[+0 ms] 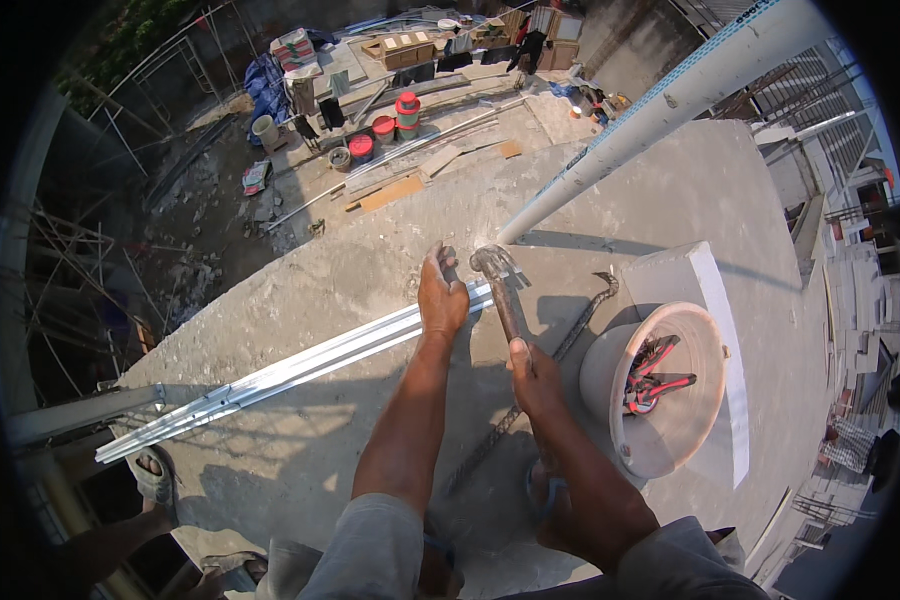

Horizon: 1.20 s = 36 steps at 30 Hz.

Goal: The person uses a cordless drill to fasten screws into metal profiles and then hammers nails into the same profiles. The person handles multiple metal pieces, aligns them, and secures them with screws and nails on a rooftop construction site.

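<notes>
My right hand [536, 378] is wrapped round the handle of a claw hammer [507, 305], its head raised near the base of a slanting pale pipe. Just left of the hammer head, my left hand [442, 292] has its fingers curled. What they hold, if anything, is hidden. Beneath my left wrist lie long shiny metal channels [300, 372], running to the lower left across a concrete slab [300, 310]. A bent, ribbed steel bar [580, 325] lies to the right of the hammer.
At right stands a white bucket [598, 375] holding red-and-black pliers [660, 382], beside a white block [725, 340]. The pipe [650, 115] rises to the upper right. Another person's sandalled foot [153, 478] is at lower left. Past the slab's edge, red buckets [361, 150] stand below among boards.
</notes>
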Each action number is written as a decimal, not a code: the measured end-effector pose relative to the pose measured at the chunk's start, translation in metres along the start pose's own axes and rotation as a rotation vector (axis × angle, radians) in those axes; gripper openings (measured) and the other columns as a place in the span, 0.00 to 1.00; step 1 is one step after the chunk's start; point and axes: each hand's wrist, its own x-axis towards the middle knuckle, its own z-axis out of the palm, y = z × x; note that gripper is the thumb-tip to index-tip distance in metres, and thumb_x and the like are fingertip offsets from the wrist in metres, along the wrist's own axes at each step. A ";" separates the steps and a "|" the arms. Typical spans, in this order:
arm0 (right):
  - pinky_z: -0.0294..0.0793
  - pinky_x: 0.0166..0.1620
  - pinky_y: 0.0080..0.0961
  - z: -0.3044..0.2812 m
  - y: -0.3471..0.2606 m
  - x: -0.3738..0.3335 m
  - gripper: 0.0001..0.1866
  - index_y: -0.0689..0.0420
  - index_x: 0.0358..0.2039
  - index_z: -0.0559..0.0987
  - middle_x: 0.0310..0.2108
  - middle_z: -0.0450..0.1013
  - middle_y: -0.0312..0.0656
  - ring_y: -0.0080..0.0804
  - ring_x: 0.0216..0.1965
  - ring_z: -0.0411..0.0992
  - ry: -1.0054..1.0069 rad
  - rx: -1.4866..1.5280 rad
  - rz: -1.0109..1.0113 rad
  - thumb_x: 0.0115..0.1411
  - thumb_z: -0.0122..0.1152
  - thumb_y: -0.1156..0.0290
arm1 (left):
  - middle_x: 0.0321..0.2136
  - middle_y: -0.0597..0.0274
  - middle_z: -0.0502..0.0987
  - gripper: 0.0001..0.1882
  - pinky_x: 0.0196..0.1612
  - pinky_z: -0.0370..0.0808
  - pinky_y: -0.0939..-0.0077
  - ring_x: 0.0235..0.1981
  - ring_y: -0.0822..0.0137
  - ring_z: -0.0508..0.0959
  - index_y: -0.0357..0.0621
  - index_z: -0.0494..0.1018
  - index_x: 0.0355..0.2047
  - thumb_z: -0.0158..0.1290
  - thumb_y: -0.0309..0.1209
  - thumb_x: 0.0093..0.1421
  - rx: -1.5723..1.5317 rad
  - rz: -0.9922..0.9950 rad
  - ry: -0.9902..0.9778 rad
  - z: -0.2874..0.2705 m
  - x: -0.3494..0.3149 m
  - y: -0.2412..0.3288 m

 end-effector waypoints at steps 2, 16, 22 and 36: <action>0.71 0.33 0.41 -0.010 0.000 -0.009 0.30 0.63 0.35 0.75 0.22 0.72 0.53 0.52 0.27 0.74 0.015 0.082 -0.109 0.70 0.44 0.44 | 0.56 0.46 0.71 0.36 0.60 0.68 0.66 0.56 0.55 0.74 0.37 0.59 0.63 0.44 0.14 0.50 -0.119 -0.022 0.026 -0.004 -0.002 -0.002; 0.69 0.33 0.42 -0.012 0.012 -0.006 0.32 0.63 0.33 0.73 0.22 0.71 0.53 0.54 0.28 0.73 0.009 0.311 -0.215 0.69 0.41 0.41 | 0.52 0.50 0.72 0.24 0.67 0.56 0.52 0.55 0.51 0.72 0.42 0.69 0.54 0.53 0.24 0.55 0.587 0.281 0.025 -0.049 -0.048 -0.003; 0.70 0.33 0.41 -0.002 0.000 0.018 0.31 0.63 0.33 0.73 0.20 0.69 0.50 0.51 0.23 0.69 -0.006 -0.093 0.149 0.70 0.42 0.43 | 0.48 0.58 0.76 0.17 0.70 0.50 0.51 0.55 0.59 0.72 0.48 0.75 0.48 0.57 0.36 0.58 0.786 0.276 -0.066 -0.048 -0.054 -0.009; 0.61 0.25 0.29 -0.006 0.011 0.023 0.28 0.61 0.27 0.71 0.16 0.61 0.34 0.25 0.19 0.61 -0.004 0.148 0.232 0.70 0.44 0.47 | 0.46 0.53 0.78 0.17 0.70 0.53 0.53 0.55 0.55 0.73 0.46 0.76 0.47 0.53 0.32 0.57 0.594 0.255 -0.059 -0.051 -0.052 -0.033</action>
